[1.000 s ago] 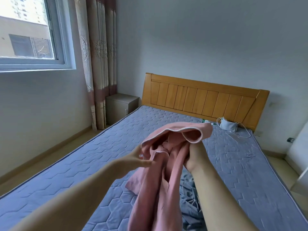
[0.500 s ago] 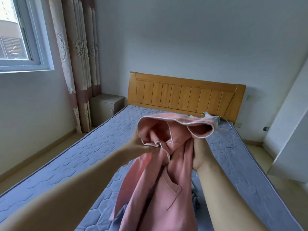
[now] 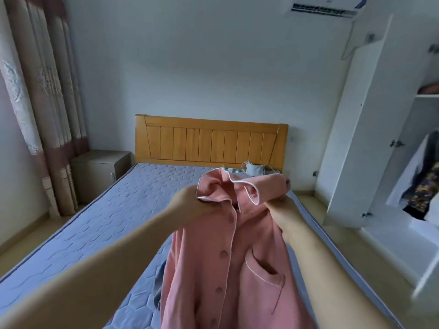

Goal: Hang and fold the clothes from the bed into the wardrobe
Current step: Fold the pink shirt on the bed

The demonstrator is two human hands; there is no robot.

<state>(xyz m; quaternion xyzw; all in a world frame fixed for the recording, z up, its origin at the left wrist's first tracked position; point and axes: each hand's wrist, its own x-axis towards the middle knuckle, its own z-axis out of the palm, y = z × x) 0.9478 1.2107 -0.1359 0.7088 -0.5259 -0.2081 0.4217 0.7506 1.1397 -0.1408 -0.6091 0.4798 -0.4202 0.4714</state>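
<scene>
While both hands hold it up by the collar, a pink shirt [image 3: 228, 264] hangs above the foot of the bed [image 3: 114, 224].

The left hand [image 3: 190, 203] grips the collar's left side and the right hand [image 3: 282, 210] is clenched on its right side, buttoned front facing the camera. At the right edge, the wardrobe [image 3: 370, 129] stands open, with clothes [image 3: 420, 184] hanging inside.

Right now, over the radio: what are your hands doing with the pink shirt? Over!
Left hand and right hand both grip the pink shirt at its collar. Shirt hangs above the bed. Wardrobe open at right, nothing between.
</scene>
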